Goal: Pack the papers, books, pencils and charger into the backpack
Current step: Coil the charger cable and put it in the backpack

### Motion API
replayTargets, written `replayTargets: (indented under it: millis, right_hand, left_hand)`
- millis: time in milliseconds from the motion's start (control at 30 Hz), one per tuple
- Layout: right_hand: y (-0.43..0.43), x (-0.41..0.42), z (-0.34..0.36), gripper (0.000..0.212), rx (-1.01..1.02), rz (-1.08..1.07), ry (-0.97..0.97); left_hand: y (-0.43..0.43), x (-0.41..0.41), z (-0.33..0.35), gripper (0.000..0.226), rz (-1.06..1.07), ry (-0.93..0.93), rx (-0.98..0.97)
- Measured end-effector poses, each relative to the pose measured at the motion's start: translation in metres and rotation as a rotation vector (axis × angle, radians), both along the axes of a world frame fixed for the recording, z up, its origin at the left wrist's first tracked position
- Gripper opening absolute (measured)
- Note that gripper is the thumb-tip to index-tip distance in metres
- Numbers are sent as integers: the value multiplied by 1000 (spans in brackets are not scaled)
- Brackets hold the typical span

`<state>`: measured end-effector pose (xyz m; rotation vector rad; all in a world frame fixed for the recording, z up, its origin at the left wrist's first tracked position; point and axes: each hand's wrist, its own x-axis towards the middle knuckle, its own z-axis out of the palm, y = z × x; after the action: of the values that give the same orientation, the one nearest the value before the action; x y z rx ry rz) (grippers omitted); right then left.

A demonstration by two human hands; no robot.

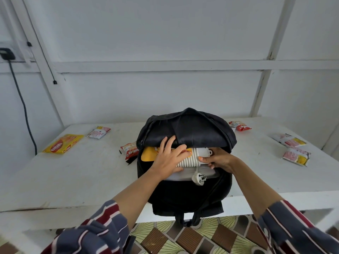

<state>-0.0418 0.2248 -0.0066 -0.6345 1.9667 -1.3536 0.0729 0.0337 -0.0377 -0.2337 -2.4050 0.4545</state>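
White charger [190,158] lies crosswise in the open backpack [187,129] mouth, between both hands: left hand [169,157] flat, fingers spread, on its left end; right hand [220,159] pinching its right end; plug [199,178] trails nearward.

Little room at the backpack's [183,195] mouth: the white charger [190,159], the left hand [167,158] and the right hand [220,159] fill the gap under the sagging flap [192,129], and the plug [199,178] hangs over the front lip. Bare table [82,176] lies open on either side, out to the scattered snack packets [63,143]; one packet [129,150] sits right against the bag's left side.
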Motion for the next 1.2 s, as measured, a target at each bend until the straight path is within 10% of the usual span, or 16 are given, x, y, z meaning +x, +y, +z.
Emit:
replayTargets:
  millis: [1200]
  right_hand:
    - [-9,2,-6,52,-349,-70,-268]
  left_hand:
    - [-5,-6,3,61,-28,92,-13]
